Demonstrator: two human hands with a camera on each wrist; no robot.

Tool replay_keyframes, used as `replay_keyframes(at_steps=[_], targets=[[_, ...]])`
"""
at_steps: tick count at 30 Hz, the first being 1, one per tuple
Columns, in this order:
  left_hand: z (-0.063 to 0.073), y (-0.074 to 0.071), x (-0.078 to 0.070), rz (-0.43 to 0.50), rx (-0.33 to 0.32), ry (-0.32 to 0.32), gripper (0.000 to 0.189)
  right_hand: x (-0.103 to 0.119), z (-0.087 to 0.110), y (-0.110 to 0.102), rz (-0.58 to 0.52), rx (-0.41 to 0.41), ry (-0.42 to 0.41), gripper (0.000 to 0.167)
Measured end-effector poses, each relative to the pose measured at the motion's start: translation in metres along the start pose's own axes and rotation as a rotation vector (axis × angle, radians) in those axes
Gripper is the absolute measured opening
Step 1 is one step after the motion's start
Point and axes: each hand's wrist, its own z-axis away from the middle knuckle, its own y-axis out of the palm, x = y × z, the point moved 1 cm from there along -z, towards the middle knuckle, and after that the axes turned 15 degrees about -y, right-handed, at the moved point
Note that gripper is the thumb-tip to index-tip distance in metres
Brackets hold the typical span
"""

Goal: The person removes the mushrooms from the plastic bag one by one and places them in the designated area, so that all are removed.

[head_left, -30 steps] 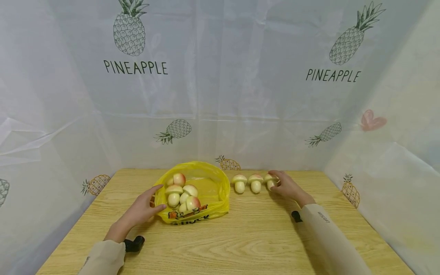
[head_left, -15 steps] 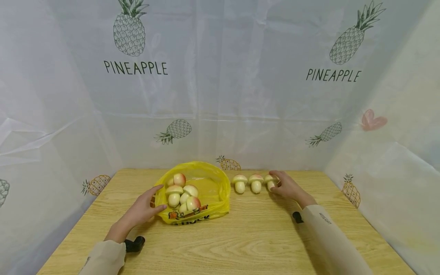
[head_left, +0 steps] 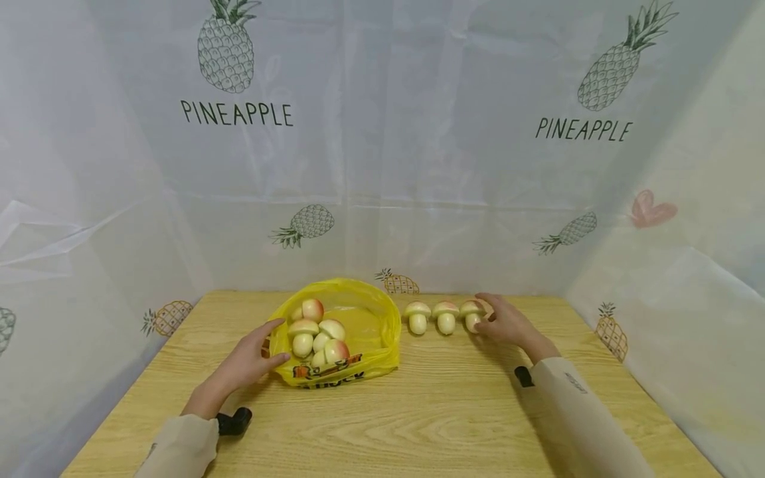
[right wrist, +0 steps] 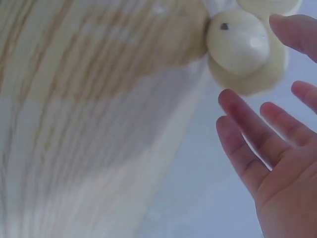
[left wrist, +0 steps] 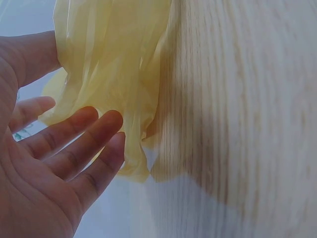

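Observation:
A yellow plastic bag (head_left: 382, 355) lies on the wooden table with its mouth spread wide. Inside it sit several toy mushrooms (head_left: 303, 328) with pale stems and cream-to-red caps. My left hand (head_left: 248, 358) is at the bag's left side, thumb and fingers apart and relaxed against the yellow film (left wrist: 109, 59). Right of the bag, three more mushrooms stand in a row: a left one (head_left: 418, 317), a middle one (head_left: 445, 317) and a right one (head_left: 472, 313). Around the right one my right hand (head_left: 508, 323) has its fingers spread, and the right wrist view shows them loose beside that mushroom (right wrist: 237, 42).
Behind the table (head_left: 382, 431) hangs a pale curtain (head_left: 406, 153) printed with pineapples, and it continues along both sides. Black wrist mounts (head_left: 235, 422) show below the sleeves. The bag's front edge is folded and carries dark print.
My right hand has drawn slightly to the right, its fingers spreading wider around the right mushroom. The left hand, the bag and the mushrooms stay put; the head view has shifted a little.

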Motion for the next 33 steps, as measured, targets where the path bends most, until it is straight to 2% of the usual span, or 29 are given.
replay_keyframes(at_steps=[6,17,27,33], targets=[[0.001,-0.001,0.001,0.006,0.002,0.0,0.075,0.01,0.002,-0.008,0.092,-0.023,-0.021,0.074],[0.001,-0.001,-0.001,0.018,-0.001,-0.009,0.074,0.047,-0.005,-0.017,0.109,-0.05,-0.126,0.071],[0.002,-0.002,-0.001,0.007,-0.01,0.001,0.073,0.084,-0.027,0.001,0.129,-0.04,-0.233,0.066],[0.003,-0.001,-0.002,0.001,-0.009,0.004,0.072,0.102,-0.043,0.012,0.142,-0.026,-0.262,0.066]])
